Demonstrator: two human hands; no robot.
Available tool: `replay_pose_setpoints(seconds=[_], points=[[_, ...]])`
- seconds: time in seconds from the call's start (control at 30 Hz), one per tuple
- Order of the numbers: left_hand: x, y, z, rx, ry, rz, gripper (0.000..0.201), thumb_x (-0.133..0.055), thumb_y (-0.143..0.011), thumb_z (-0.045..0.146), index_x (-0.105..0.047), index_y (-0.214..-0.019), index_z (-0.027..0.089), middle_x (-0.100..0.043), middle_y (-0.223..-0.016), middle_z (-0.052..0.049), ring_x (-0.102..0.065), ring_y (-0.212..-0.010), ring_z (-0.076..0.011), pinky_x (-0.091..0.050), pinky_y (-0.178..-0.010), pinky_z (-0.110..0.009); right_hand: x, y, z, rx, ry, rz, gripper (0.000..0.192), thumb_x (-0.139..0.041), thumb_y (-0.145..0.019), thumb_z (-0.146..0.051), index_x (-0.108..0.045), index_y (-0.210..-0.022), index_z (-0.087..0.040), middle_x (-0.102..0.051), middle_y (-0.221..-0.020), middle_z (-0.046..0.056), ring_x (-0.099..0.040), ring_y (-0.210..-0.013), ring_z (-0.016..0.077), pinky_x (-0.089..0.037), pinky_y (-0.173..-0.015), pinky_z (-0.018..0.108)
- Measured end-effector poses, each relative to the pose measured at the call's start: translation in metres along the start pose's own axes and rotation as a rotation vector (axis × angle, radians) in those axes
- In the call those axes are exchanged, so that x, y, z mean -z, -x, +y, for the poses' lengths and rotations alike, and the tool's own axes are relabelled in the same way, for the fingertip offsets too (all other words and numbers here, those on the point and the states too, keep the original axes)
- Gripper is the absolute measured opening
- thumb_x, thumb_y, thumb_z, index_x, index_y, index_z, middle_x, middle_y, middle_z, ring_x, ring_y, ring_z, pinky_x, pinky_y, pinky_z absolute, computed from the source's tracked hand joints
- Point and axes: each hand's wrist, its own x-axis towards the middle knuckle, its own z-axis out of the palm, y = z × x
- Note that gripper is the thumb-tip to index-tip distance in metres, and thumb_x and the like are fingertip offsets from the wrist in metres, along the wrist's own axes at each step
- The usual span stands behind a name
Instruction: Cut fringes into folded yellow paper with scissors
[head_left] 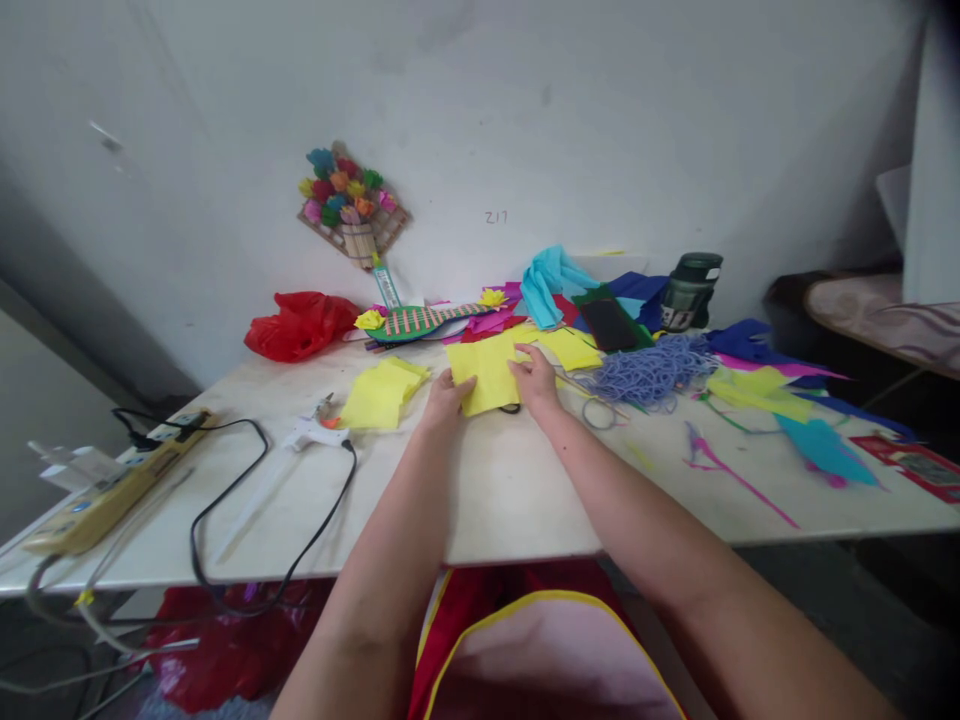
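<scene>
Both my hands hold one yellow sheet of crepe-like paper [486, 374] by its sides, just above the white table. My left hand [445, 398] pinches the left edge, thumb on top. On the opposite edge my right hand [535, 380] grips with thumb and fingers. A faint crease runs down the sheet's middle. More yellow pieces [380, 395] lie to the left of my left hand, and another yellow piece [571, 349] rests beyond my right hand. A dark loop, perhaps scissors handles, peeks out under the sheet's lower edge.
A white glue gun [307, 432] with its black cord and a power strip [120, 485] occupy the table's left. At right sit tangled purple yarn [649, 372], a dark phone [609, 325], a green jar [690, 292] and paper scraps. A red bag [300, 325] stands at the back.
</scene>
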Motion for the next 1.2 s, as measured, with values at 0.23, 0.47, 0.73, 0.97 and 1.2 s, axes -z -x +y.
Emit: replay_pose_setpoints(seconds=[0.23,0.47,0.73,0.97,1.2], points=[[0.0,-0.001,0.0,0.0,-0.069,0.025,0.037,-0.07,-0.059,0.028,-0.058,-0.093,0.019,-0.066,-0.095,-0.007,-0.06,-0.093,-0.0225,-0.049,-0.075,-0.033,-0.001,-0.003,0.002,-0.078,-0.024,0.004,0.022,-0.057,-0.062,-0.034,-0.056,-0.078,-0.018,-0.046,-0.051,-0.007,-0.041,-0.049,0.0104,-0.034,-0.052,0.024],[0.0,0.001,0.001,0.023,-0.024,-0.002,0.033,-0.067,-0.062,0.028,-0.059,-0.093,0.019,-0.066,-0.093,-0.006,-0.06,-0.092,-0.0221,-0.049,-0.076,-0.033,-0.001,-0.003,0.008,-0.08,-0.005,-0.118,0.028,-0.055,-0.064,-0.041,-0.04,-0.055,-0.019,-0.033,-0.049,-0.007,-0.031,-0.049,0.0085,-0.025,-0.047,0.022],[-0.001,0.003,0.002,0.102,-0.006,-0.006,0.03,-0.065,-0.066,0.027,-0.061,-0.094,0.018,-0.066,-0.094,-0.007,-0.059,-0.096,-0.0226,-0.048,-0.079,-0.033,0.004,-0.004,0.006,-0.079,0.077,-0.011,0.026,-0.046,-0.072,-0.04,-0.033,-0.06,-0.021,-0.037,-0.056,-0.006,-0.036,-0.057,0.0111,-0.03,-0.055,0.024],[0.0,0.005,0.009,0.181,-0.035,-0.04,0.03,-0.07,-0.058,0.016,-0.062,-0.087,0.016,-0.067,-0.09,-0.009,-0.06,-0.093,-0.0243,-0.047,-0.081,-0.035,0.004,-0.008,0.01,-0.09,0.017,0.093,0.019,-0.045,-0.074,-0.038,-0.039,-0.067,-0.021,-0.048,-0.067,-0.002,-0.043,-0.066,0.0134,-0.036,-0.065,0.028],[0.01,0.0,0.007,0.114,-0.097,-0.027,0.022,-0.064,-0.064,0.018,-0.063,-0.085,0.023,-0.067,-0.093,-0.004,-0.06,-0.093,-0.0205,-0.049,-0.078,-0.032,0.012,-0.02,0.016,-0.114,-0.093,0.277,0.02,-0.048,-0.072,-0.038,-0.04,-0.065,-0.021,-0.047,-0.066,-0.004,-0.045,-0.066,0.0112,-0.039,-0.063,0.023]])
